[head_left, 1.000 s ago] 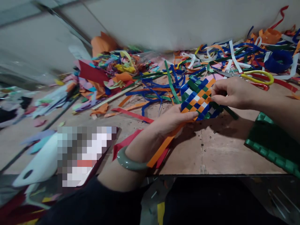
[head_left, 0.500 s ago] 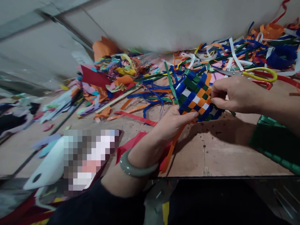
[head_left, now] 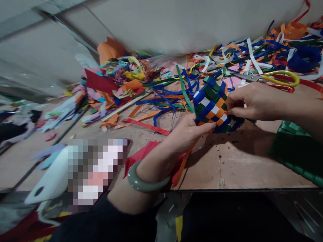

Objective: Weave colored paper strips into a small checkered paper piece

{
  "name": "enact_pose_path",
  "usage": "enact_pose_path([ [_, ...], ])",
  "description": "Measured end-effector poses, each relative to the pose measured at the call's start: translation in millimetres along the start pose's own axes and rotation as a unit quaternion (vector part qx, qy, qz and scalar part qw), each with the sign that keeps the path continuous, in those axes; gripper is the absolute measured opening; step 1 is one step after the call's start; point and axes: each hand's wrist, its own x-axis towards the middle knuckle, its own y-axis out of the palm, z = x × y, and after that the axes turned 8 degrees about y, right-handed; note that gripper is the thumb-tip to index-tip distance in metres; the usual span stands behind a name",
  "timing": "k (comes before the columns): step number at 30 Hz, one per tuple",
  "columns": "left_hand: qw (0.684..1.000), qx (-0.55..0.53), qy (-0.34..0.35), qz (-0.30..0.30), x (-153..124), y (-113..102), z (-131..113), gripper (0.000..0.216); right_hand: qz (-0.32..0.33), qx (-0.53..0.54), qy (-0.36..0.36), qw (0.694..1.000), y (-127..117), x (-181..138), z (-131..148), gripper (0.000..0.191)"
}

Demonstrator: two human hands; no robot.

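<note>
A woven piece [head_left: 211, 102] of blue, green, orange and white paper strips is held above a wooden table [head_left: 234, 164]. My left hand [head_left: 188, 132], a jade bangle [head_left: 146, 178] on its wrist, grips the piece's lower left edge, where an orange strip [head_left: 185, 161] hangs down. My right hand [head_left: 248, 101] pinches the right edge of the weave with closed fingers.
Loose paper strips [head_left: 176, 90] and scraps [head_left: 113, 80] in many colours cover the far side of the table. Yellow- and red-handled scissors [head_left: 275, 79] lie behind my right hand. A green woven mat [head_left: 295, 151] lies at the right. A red sheet [head_left: 141, 156] sits under my left wrist.
The woven piece has curled up tighter between my hands and shifted slightly. Both hands keep their grip.
</note>
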Motion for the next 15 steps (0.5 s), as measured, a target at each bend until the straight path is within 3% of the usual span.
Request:
enact_pose_path([
  [8, 0.999, 0.035, 0.009, -0.017, -1.2, -2.9, -3.3, 0.025, 0.004, -0.014, 0.001, 1.000, -1.0, 0.1, 2.2, 0.017],
  [15, 0.998, 0.041, 0.035, 0.021, 1.8, -3.5, 2.1, 0.025, 0.018, -0.051, 0.016, 0.998, 1.3, -0.8, 5.4, 0.020],
])
